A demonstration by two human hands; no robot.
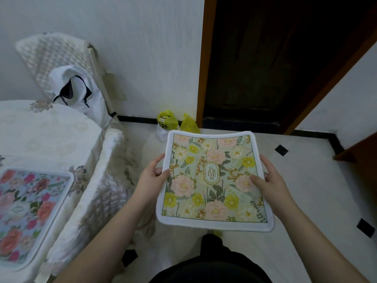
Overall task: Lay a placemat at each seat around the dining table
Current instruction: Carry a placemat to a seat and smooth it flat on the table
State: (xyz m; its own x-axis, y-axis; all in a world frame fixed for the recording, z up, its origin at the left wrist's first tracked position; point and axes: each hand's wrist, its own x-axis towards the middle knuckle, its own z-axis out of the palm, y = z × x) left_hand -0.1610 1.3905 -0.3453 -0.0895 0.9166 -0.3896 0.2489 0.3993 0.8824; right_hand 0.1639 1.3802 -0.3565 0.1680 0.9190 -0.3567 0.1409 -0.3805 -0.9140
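Observation:
A green and yellow floral placemat point(214, 178) with a white border and the word GARDEN is held flat in the air over the floor, to the right of the table. My left hand point(152, 176) pinches its left edge, thumb on top. My right hand point(269, 176) pinches its right edge the same way. A second placemat point(30, 211), blue with pink and orange flowers, lies flat on the dining table point(51, 135) at the lower left. The table wears a white embroidered cloth.
A chair point(61, 58) with a quilted white cover and a white garment stands behind the table against the wall. Another covered chair point(102, 190) is tucked at the table's right side. Yellow-green bags point(173, 121) sit by the dark wooden doorway point(265, 68).

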